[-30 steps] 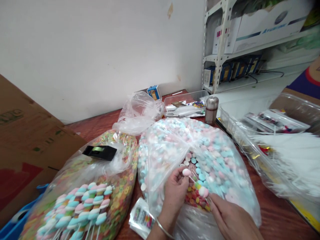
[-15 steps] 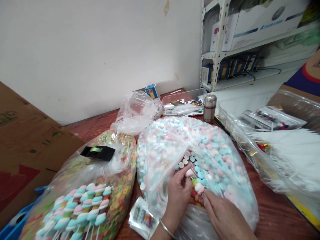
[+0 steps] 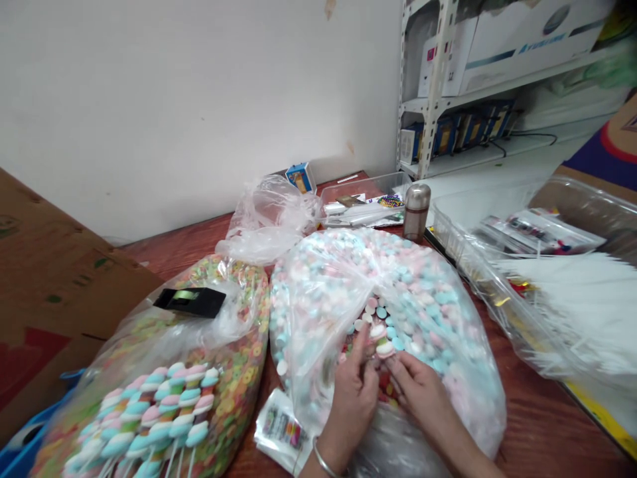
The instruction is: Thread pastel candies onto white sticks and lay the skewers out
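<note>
A candy skewer [image 3: 381,340], with pale pink-and-white marshmallows and a green piece between them, is held over the opening of a large clear bag of marshmallows [image 3: 318,292]. My left hand [image 3: 354,382] is closed at its left side, the index finger reaching up along the sweets. My right hand [image 3: 421,388] pinches at the lower marshmallow with thumb and fingers. The stick itself is hidden by my hands. Under them, red and yellow gummies [image 3: 387,388] and loose blue, pink and white marshmallows show in the opening.
On the left, finished marshmallow skewers [image 3: 159,415] lie on a bag of gummy rings [image 3: 243,358], with a black tape dispenser [image 3: 192,302]. Printed plastic packets [image 3: 281,431] lie nearer. A metal flask [image 3: 417,212] stands behind; a clear tub of white sticks [image 3: 562,299] is on the right.
My right hand has moved up and left, closer to my left hand. The marshmallow it held below now sits against the green piece, and the sweets are bunched together.
</note>
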Demonstrator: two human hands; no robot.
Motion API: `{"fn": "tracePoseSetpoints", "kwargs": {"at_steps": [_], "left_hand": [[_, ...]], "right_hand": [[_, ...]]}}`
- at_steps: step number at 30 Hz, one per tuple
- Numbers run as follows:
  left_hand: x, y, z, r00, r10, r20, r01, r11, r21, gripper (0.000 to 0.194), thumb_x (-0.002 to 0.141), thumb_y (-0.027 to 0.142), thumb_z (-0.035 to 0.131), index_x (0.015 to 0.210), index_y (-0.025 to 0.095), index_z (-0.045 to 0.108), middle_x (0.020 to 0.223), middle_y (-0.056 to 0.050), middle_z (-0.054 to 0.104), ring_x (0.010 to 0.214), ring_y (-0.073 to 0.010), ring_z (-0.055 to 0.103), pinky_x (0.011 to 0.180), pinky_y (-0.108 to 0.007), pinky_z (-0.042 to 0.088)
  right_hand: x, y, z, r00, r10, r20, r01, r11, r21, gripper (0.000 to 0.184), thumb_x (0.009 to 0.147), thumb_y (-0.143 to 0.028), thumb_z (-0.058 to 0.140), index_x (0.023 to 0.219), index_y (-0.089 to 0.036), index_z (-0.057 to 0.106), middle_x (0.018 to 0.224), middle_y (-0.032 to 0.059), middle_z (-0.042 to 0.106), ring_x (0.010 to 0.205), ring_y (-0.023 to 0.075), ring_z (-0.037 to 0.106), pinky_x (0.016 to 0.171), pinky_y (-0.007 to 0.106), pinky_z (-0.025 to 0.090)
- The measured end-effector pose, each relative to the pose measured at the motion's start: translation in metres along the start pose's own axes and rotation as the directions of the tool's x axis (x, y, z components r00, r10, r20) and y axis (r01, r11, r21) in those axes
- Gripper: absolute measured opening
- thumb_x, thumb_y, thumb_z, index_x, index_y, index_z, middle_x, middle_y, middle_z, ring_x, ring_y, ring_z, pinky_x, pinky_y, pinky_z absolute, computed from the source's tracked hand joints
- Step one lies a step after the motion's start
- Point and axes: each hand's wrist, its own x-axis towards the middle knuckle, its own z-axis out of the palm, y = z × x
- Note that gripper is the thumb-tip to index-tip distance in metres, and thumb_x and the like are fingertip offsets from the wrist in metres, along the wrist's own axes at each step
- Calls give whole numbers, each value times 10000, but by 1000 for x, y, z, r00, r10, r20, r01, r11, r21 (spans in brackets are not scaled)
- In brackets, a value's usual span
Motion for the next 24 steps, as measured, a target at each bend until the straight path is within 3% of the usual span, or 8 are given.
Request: {"fn": "tracePoseSetpoints", "kwargs": {"at_steps": [2,4,6,9,12,15,21,24], "left_hand": [[0,-2,-10,998,-30,-46,28,999,-37,626,907,179,426,1500,235,233,1340,-114,588,1083,-208,637,965,-382,479],[-1,-3,-24,998,-6,-65,13,995,102,490,925,210,417,1414,238,407,1264,-102,636,1033,-205,652,931,-363,489],[-4,-3,-40,1000,24,7,-25,932,362,329,924,204,421,1187,241,616,1106,-77,698,984,-210,654,892,-333,480],[-16,-4,-59,989,-73,132,-43,707,706,257,908,165,432,917,243,676,893,-57,710,815,-215,660,741,-293,465],[-27,-3,-70,977,-199,77,14,419,908,252,893,132,431,827,225,655,804,-62,687,681,-221,647,619,-289,410],[-28,1,-74,979,-202,-24,83,287,954,265,894,105,407,936,226,639,841,-59,686,711,-225,653,601,-288,379],[-15,5,-75,975,-123,-183,205,202,958,233,925,153,407,1046,235,589,804,-44,689,719,-218,651,615,-289,364],[-15,7,-74,977,-85,-198,211,192,958,232,925,143,410,1051,233,583,807,-42,681,714,-221,640,617,-296,374]], "right_hand": [[4,7,-6,998,45,-34,-44,999,16,485,892,-633,342,729,-221,539,466,-85,380,374,107,322,378,229,266],[3,9,-18,996,60,-59,-58,998,21,480,878,-636,377,717,-217,547,487,-75,397,407,110,347,406,230,288],[-1,8,-32,998,37,-52,-39,999,-25,425,846,-601,479,699,-212,565,566,-44,486,529,134,452,499,235,349],[-14,8,-43,999,-21,44,30,976,-217,355,884,-514,466,720,-216,568,679,-19,559,681,168,522,623,245,383],[-29,16,-38,986,-7,168,69,929,-365,347,939,-458,359,792,-222,567,734,-4,608,730,183,566,669,255,393],[-41,27,-27,965,44,257,71,904,-421,338,955,-419,309,852,-226,566,785,13,653,760,194,606,676,262,401],[-44,34,-21,957,57,286,92,872,-480,357,961,-398,256,897,-221,560,830,45,676,790,207,630,704,280,415],[-43,35,-21,951,59,304,105,862,-496,339,956,-392,263,870,-227,547,786,34,668,751,201,631,674,271,415]]}}
